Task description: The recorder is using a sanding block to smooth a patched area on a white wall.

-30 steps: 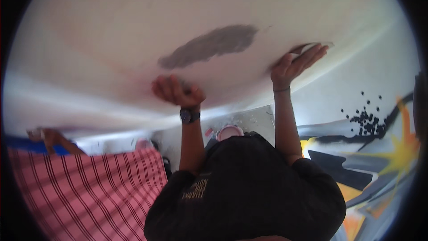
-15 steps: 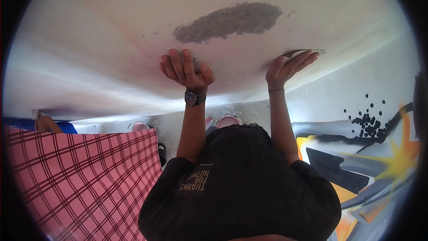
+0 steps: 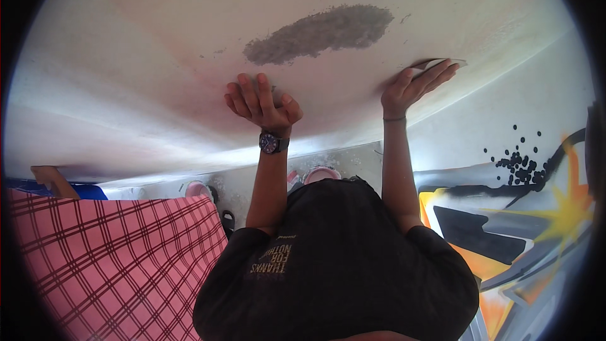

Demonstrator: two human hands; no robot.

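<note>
A pale wall rises in front of me, with a rough, dark grey patch on it. My left hand rests on the wall just below the patch, palm to the surface and fingers spread; it holds nothing. To the lower right of the patch, my right hand presses a bent sheet of sandpaper to the wall. The sheet's edges stick out past my fingers, and the rest of it is hidden beneath them.
At the left, a person in a pink plaid shirt has a hand against the wall beside something blue. A pink bucket and a dark sandal are on the floor. A painted wall stands at my right.
My right hand has slid up and to the right with the sandpaper. My left hand stays nearly in place. The other person's hand has shifted left.
</note>
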